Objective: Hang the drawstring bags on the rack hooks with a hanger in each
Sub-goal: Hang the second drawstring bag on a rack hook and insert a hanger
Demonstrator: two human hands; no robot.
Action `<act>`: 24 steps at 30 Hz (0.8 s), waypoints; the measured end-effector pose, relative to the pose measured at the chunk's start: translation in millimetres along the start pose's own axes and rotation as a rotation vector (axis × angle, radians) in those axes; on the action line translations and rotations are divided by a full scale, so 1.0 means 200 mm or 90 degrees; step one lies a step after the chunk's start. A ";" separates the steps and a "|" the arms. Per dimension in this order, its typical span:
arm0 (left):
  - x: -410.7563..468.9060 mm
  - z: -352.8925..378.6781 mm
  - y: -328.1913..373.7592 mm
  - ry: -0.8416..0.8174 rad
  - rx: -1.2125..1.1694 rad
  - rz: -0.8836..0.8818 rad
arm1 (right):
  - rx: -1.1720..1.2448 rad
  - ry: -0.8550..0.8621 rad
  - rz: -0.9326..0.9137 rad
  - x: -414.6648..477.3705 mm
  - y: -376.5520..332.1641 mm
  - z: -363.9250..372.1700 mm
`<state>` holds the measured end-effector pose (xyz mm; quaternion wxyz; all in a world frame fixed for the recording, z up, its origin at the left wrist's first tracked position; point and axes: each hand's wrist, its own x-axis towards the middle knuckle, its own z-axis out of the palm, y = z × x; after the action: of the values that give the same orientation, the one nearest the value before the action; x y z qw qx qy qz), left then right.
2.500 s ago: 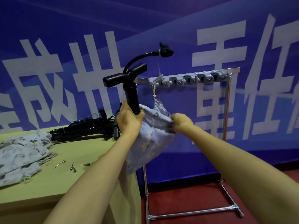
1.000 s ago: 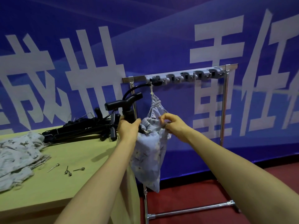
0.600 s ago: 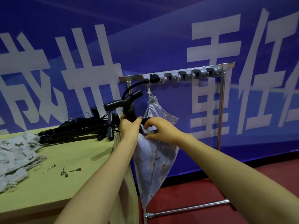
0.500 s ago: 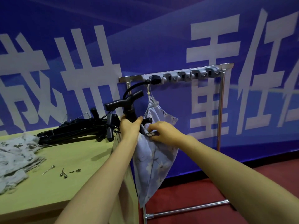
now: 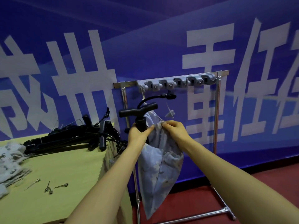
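Note:
A pale blue drawstring bag hangs by its cord from the leftmost hook of the grey hook strip on the metal rack. A black T-handled item with a curved hose stands in the bag's mouth, its lower part hidden inside. My left hand is closed around its shaft just below the handle. My right hand pinches the gathered rim of the bag beside it.
A green table at left carries a pile of black T-handled items, more folded bags and three small metal needles. The rack's base bar lies on the red floor. A blue banner fills the wall behind.
The view has shifted, with the rack now lower and further right. The black item's hose tip, up by the hooks before, now hangs below the strip. My right hand has regripped the bag's rim.

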<state>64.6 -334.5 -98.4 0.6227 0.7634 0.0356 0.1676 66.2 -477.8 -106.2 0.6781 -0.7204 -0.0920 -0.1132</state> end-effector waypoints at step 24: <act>0.17 0.37 -0.03 -0.124 -0.133 -0.080 | 0.109 0.042 0.010 0.50 -0.16 -0.30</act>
<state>119.6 -394.6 -110.4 0.7084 0.7035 0.0051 0.0561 150.4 -537.1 -44.1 0.7406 -0.6565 -0.0737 -0.1231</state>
